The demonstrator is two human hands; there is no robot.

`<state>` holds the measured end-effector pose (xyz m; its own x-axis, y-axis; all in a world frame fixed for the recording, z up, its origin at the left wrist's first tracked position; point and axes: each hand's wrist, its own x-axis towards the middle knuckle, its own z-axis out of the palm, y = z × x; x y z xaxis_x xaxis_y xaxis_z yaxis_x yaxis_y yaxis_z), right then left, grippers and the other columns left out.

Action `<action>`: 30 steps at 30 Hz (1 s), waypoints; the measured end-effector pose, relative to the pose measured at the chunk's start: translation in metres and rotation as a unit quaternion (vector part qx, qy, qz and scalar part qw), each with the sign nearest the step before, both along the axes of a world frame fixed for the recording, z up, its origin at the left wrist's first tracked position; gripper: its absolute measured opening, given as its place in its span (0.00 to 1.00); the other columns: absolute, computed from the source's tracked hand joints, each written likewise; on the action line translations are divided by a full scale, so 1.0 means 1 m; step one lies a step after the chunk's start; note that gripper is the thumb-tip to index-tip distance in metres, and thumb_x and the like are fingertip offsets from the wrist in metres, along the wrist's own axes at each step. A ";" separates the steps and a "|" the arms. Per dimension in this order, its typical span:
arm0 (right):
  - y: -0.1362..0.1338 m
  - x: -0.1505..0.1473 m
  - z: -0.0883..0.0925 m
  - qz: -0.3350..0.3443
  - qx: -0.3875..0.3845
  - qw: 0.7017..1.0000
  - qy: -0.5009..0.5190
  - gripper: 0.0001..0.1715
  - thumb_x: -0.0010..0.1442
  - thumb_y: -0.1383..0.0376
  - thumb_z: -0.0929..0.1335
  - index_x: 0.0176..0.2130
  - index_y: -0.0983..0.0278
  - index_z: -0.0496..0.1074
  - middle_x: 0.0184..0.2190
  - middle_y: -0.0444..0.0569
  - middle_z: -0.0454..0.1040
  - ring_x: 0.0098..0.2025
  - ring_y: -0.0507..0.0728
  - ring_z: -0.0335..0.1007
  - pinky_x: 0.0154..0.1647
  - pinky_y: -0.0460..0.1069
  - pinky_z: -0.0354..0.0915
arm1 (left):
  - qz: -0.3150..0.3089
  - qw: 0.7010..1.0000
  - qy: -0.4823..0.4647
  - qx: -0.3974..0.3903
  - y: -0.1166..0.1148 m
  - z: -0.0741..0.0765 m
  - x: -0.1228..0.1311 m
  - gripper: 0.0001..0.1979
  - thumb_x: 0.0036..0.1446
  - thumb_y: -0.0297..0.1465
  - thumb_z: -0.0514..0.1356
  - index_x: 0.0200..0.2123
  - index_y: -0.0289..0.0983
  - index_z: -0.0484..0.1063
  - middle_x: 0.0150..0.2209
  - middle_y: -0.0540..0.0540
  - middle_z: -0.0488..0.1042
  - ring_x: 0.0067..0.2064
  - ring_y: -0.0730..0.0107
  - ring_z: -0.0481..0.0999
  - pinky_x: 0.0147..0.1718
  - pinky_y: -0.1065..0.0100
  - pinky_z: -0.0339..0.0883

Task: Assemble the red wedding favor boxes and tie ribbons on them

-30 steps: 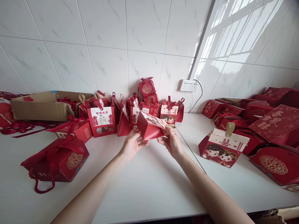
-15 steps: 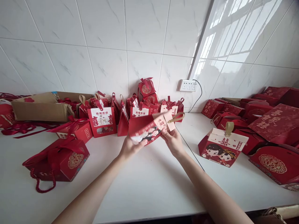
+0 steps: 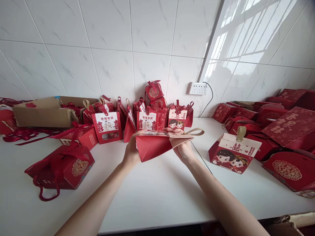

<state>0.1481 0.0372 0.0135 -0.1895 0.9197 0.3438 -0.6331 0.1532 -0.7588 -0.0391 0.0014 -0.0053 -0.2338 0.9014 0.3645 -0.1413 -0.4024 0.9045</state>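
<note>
Between my two hands, above the white table, is a red and cream gift box (image 3: 155, 147) with a beige ribbon loop (image 3: 197, 131) pointing right. It is tilted so that a plain red folded side faces me and its printed face is seen edge-on. My left hand (image 3: 133, 149) grips the box's left end, with its fingers partly behind it. My right hand (image 3: 183, 149) holds the cream end near the loop from below; some fingertips show beyond the far edge. A similar gift box with two cartoon figures (image 3: 231, 157) stands to the right of my right hand.
Several small red gift boxes (image 3: 108, 127) stand along the tiled wall behind my hands. A larger red box with a ribbon bow (image 3: 76, 170) sits at left, before an open cardboard carton (image 3: 41, 117). More red boxes (image 3: 283, 170) are piled at right. A socket strip (image 3: 197, 88) is on the wall.
The held gift box has been turned: its printed face showed before, and now the plain red side faces me. Both hands have rotated with it and keep their hold.
</note>
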 end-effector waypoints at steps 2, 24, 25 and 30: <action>-0.001 0.000 0.001 -0.003 0.000 1.000 -0.016 0.16 0.41 0.65 0.78 0.31 0.61 0.72 0.36 0.45 0.79 0.41 0.56 0.75 0.46 0.52 0.71 | 0.013 0.999 0.047 0.020 0.001 -0.002 -0.002 0.30 0.34 0.42 0.71 0.44 0.40 0.71 0.45 0.43 0.75 0.53 0.50 0.71 0.46 0.58 0.70; 0.008 0.001 -0.017 0.056 -0.221 0.969 -0.096 0.08 0.47 0.64 0.73 0.31 0.66 0.76 0.23 0.41 0.74 0.21 0.45 0.66 0.19 0.38 0.63 | -0.013 1.000 0.021 -0.012 -0.008 0.017 0.013 0.21 0.45 0.46 0.65 0.33 0.39 0.63 0.22 0.53 0.74 0.19 0.70 0.73 0.20 0.68 0.66; 0.008 0.001 -0.018 0.057 -0.221 0.969 -0.098 0.08 0.47 0.65 0.73 0.30 0.66 0.76 0.23 0.41 0.74 0.21 0.45 0.66 0.19 0.38 0.63 | -0.013 1.000 0.021 -0.012 -0.008 0.017 0.013 0.21 0.45 0.46 0.65 0.33 0.39 0.63 0.21 0.53 0.74 0.19 0.70 0.73 0.20 0.68 0.66; 0.011 0.002 -0.019 0.057 -0.220 0.968 -0.103 0.09 0.47 0.64 0.73 0.32 0.65 0.76 0.22 0.42 0.74 0.21 0.47 0.66 0.19 0.39 0.63 | -0.015 0.999 0.031 -0.016 -0.008 0.018 0.013 0.22 0.45 0.47 0.65 0.33 0.39 0.62 0.20 0.54 0.73 0.18 0.70 0.72 0.20 0.68 0.66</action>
<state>0.1499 0.0478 -0.0054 -0.3218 0.9376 -0.1321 -0.4548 -0.2755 -0.8469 -0.0262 -0.0069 0.0132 -0.1839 0.9192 0.3482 -0.0966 -0.3694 0.9242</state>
